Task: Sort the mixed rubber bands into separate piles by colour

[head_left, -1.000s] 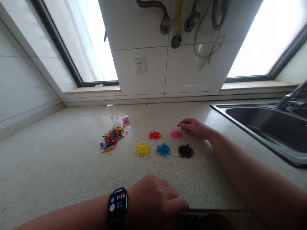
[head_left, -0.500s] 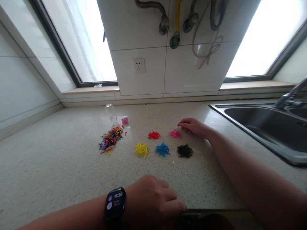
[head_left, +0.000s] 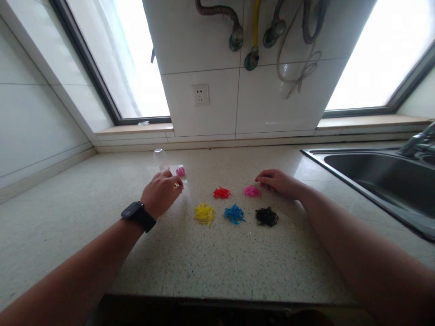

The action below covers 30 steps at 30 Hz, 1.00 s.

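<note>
My left hand (head_left: pixel 161 192), a dark watch on its wrist, lies over the mixed-colour pile of small rubber bands (head_left: pixel 176 186) and hides most of it. Its fingers are bent and drawn together at the pile's right side; what they hold is hidden. My right hand (head_left: pixel 277 182) rests on the counter with thumb and fingertips together, just beside the pink rubber bands (head_left: pixel 252 191); anything between them is too small to make out. Single-colour heaps lie between the hands: red bands (head_left: pixel 221 193), yellow bands (head_left: pixel 204 214), blue bands (head_left: pixel 234 213) and black bands (head_left: pixel 267 217).
Behind my left hand stand a clear bottle (head_left: pixel 159 158) and a pink cap-like piece (head_left: pixel 180 171). A steel sink (head_left: pixel 370 174) with a tap (head_left: pixel 419 139) is at the right. The tiled wall carries a socket (head_left: pixel 200 95) and pipes. The counter's front edge runs below.
My left hand has moved from the counter's front edge forward and left onto the mixed pile, covering it. My right hand has stayed beside the pink bands. The view has shifted slightly.
</note>
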### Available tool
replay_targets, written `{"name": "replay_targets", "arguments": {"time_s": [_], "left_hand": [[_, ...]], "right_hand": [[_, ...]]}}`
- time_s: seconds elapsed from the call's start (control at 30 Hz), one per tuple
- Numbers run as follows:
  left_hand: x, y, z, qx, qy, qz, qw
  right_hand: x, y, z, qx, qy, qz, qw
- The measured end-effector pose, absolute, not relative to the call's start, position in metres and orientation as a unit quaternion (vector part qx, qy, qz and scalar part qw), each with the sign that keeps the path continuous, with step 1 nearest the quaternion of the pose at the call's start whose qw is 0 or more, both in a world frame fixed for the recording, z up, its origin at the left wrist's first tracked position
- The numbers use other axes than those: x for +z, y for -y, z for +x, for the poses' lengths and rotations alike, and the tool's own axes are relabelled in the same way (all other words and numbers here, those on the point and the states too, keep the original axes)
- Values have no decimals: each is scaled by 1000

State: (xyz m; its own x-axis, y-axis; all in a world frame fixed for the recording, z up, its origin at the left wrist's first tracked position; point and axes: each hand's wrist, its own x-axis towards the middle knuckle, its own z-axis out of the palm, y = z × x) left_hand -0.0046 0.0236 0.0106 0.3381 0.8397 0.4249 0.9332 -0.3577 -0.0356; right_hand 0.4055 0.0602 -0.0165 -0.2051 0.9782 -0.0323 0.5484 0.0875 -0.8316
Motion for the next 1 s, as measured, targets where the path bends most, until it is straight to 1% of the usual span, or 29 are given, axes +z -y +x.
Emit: {"name": "replay_targets", "arguments": {"time_s": [0.23,0.5,0.67,0.83,1.0], "left_hand": [[0,-28,-9,-113,593,-789,115],[-3,-27,-5,-149,575,-799,97],[-2,-22,17,-227,537,-812,19],[-6,-29,53,-262,530,-794,-141],[-13,-40,61,-247,525,-795,-178]], "right_hand": [[-18,-62,407,374,681,-564,279],[-19,-63,408,375,680,-563,282],[-20,-65,406,378,674,-563,294],[-20,-73,404,371,668,-575,292],[-19,-78,403,396,632,-583,324]]}}
